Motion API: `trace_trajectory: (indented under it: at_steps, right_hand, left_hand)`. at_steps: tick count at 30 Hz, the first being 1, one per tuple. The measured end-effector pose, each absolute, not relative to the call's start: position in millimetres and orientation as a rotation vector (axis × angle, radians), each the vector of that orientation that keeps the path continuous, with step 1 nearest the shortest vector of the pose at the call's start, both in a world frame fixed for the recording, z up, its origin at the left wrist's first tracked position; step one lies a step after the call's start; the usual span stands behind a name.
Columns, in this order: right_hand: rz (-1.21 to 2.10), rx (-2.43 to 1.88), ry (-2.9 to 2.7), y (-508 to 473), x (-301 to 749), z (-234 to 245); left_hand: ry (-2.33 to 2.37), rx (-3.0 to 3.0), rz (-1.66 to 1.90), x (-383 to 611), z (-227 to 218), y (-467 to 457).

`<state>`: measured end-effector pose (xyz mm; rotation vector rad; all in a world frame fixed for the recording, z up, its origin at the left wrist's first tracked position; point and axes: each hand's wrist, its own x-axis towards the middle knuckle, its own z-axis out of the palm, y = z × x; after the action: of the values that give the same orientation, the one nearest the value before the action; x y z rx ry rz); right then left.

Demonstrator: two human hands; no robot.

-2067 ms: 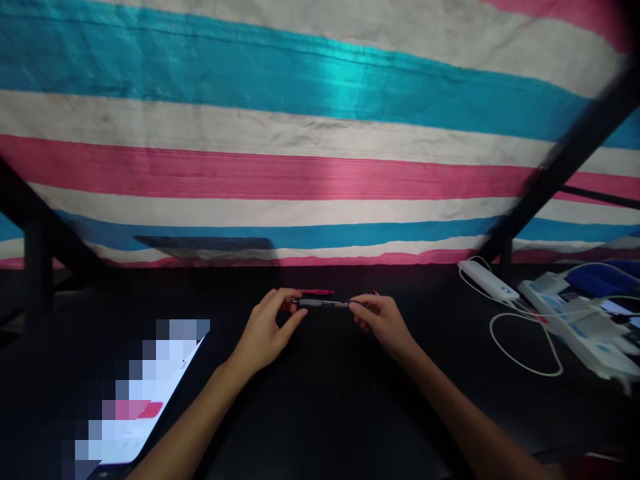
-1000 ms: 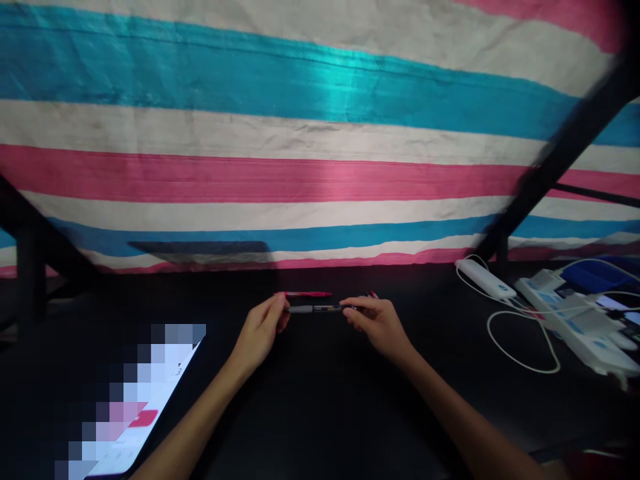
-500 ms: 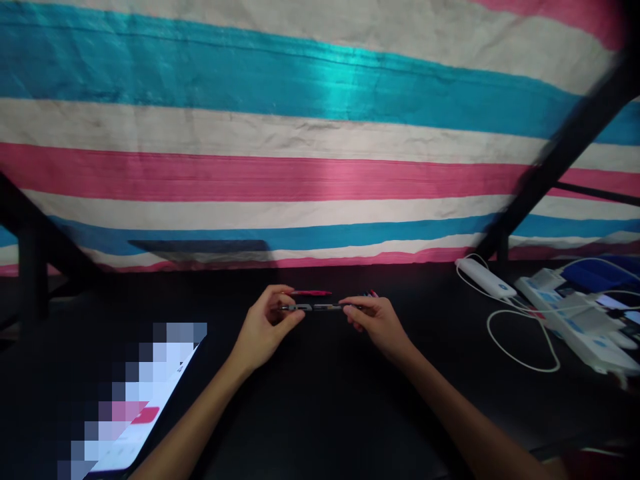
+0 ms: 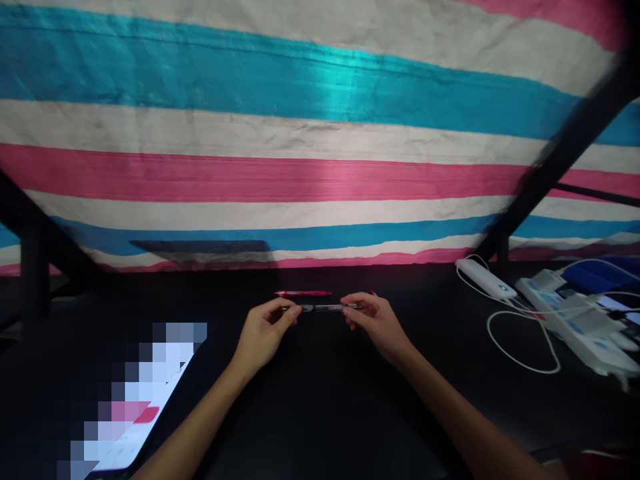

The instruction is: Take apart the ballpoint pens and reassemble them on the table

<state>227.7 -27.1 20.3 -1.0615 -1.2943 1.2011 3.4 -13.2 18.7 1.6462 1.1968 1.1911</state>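
Observation:
A dark pen (image 4: 323, 308) with a clear barrel is held level between both hands over the black table (image 4: 320, 400). My left hand (image 4: 263, 330) pinches its left end with thumb and fingertips. My right hand (image 4: 375, 323) pinches its right end the same way. A red pen (image 4: 303, 293) lies on the table just behind them. One or two more pen tips (image 4: 373, 293) peek out behind my right hand.
A lit tablet (image 4: 135, 407) lies at the front left. At the right are a white power bank (image 4: 485, 279) with a looping white cable (image 4: 520, 347) and a white power strip (image 4: 575, 327) with plugs. A striped tarp (image 4: 300, 133) hangs behind the table.
Both hands have stayed on the pen. My left fingers have shifted on its left end, opening and closing slightly. The pen has barely moved.

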Motion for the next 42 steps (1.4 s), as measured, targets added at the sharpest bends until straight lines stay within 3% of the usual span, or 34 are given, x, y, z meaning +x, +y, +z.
trace_trajectory:
  at_steps: [6, 15, 27, 42]
  right_hand:
    - [1.366, -1.115, -1.329, -26.2, 229.4, 14.9]
    - [1.330, -1.124, -1.329, -26.8, 229.5, 18.1]
    - [1.007, -0.941, -1.400, -24.4, 230.3, 14.8]
    - [1.071, -0.998, -1.191, -19.0, 247.2, 19.8]
  left_hand:
    - [1.194, 1.590, 1.210, 6.8, 14.7, -14.2]
    - [1.167, 1.555, 1.205, 10.6, 13.5, -15.7]
    - [0.995, 1.298, 1.193, 14.4, 6.0, -14.6]
    - [0.853, 0.941, 1.312, 12.6, 9.3, -11.4]
